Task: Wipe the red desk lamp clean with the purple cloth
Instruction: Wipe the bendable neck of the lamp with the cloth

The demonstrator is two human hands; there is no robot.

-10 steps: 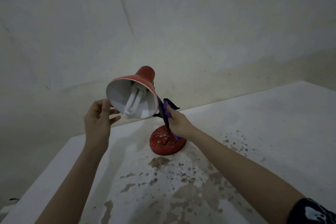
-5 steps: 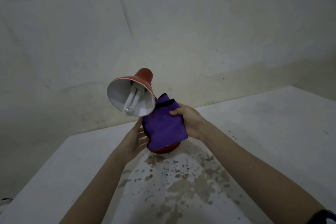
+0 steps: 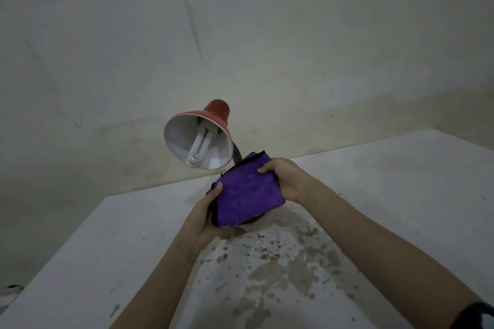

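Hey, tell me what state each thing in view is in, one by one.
Red desk lamp: standing, shade tilted toward the camera.
Bulb: unlit.
Purple cloth: folded, held up in front of the lamp base.
Left hand: grips the cloth's left edge.
Right hand: grips its upper right edge.
Table: blotchy with stains.

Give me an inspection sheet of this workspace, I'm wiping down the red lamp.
Surface: white table, paint flaked and stained brown near the front.
Job's things: red cone-shaded desk lamp upright, shade tilted towards camera, white bulb fitted; folded purple cloth with black edging held in front of its base.
Clutter: nothing seen.
Hands: left hand and right hand both grip the cloth, at opposite sides.
Cables: nothing seen.
Surroundings: bare off-white wall behind the table.
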